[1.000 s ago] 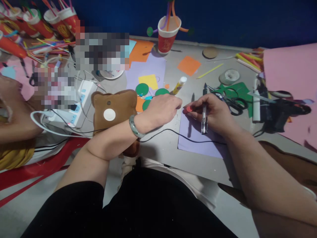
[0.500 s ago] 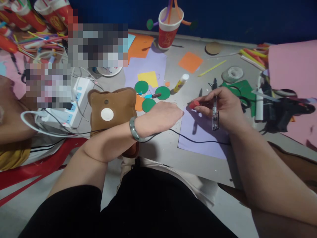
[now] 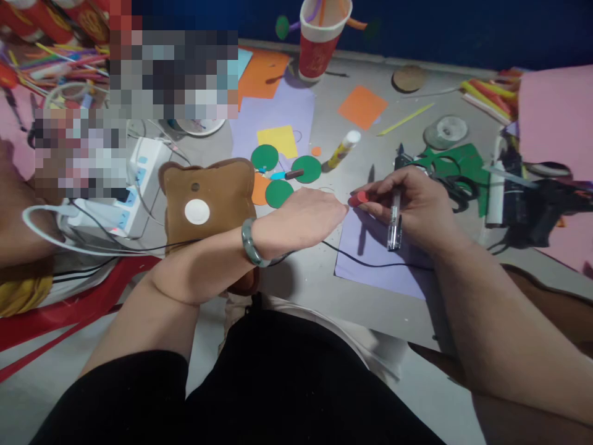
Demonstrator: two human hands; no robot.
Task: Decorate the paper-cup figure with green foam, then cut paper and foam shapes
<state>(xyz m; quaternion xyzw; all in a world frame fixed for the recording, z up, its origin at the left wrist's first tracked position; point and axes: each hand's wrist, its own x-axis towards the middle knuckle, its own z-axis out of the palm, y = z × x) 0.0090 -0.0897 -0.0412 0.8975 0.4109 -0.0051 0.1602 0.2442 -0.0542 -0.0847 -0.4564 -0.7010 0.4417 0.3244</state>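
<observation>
My right hand (image 3: 410,207) holds a small red piece (image 3: 358,198) between thumb and fingertips, with a clear-barrelled pen (image 3: 395,219) tucked through the same hand. Against the red piece rest the fingertips of my left hand (image 3: 308,222). That hand is closed, palm down, and what its fingers hold, if anything, is hidden. Below both hands lie a purple sheet (image 3: 380,266) and a black cable. Green discs (image 3: 279,194), a yellow paper (image 3: 278,141) and a glue stick (image 3: 343,150) are just beyond my left hand.
A red paper cup (image 3: 319,49) stands at the back. Clear tape (image 3: 446,131), green paper (image 3: 463,161) and scissors (image 3: 463,193) lie at the right. A brown pouch (image 3: 208,198) and power strip (image 3: 143,179) sit left, beside another person's arm (image 3: 28,228).
The pen in my right hand has tilted, its lower end shifting left. Both hands stay together at the red piece. The view has shifted slightly.
</observation>
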